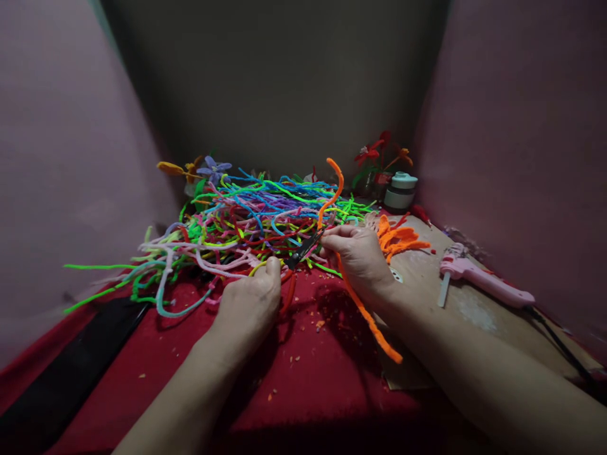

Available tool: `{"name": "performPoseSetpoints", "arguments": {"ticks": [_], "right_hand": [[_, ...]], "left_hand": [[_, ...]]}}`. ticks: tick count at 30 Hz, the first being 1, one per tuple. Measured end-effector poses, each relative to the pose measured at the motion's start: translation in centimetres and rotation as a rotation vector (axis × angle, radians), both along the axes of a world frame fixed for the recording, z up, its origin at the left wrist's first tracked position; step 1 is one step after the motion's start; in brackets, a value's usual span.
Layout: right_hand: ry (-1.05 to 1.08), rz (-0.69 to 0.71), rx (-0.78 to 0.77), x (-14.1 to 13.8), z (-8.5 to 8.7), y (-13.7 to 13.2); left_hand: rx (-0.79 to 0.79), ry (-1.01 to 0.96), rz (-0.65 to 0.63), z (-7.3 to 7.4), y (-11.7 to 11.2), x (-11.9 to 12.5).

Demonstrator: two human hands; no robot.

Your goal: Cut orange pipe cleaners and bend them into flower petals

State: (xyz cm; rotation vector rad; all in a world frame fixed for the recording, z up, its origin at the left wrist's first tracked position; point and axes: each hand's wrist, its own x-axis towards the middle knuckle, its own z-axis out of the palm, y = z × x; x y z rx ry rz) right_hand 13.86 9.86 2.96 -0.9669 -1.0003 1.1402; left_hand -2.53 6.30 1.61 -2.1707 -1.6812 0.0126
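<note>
My left hand point(251, 294) is closed around a pair of scissors point(305, 248) with dark blades that point up and to the right. The blade tips reach the fingertips of my right hand point(363, 256). That hand pinches an orange pipe cleaner point(363, 306) around its middle. One end curls upward above the fingers, and the other hangs down past the wrist. Whether the blades touch the pipe cleaner I cannot tell. Right behind both hands lies a large tangled heap of coloured pipe cleaners point(246, 218).
A board point(474, 316) on the right bears a pink glue gun point(493, 283) with a black cord and bent orange pieces point(398, 239). A lidded cup point(401, 191) and pipe-cleaner flowers point(372, 153) stand behind. Scraps dot the red cloth point(298, 392); a black object point(76, 373) lies left.
</note>
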Motion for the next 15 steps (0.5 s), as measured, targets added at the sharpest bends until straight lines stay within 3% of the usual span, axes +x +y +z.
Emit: {"name": "performPoseSetpoints", "arguments": {"ticks": [15], "right_hand": [[0.062,-0.003,-0.028,-0.21,0.13,-0.02]], "left_hand": [[-0.1,-0.047,0.032,0.23,0.06,0.99]]}}
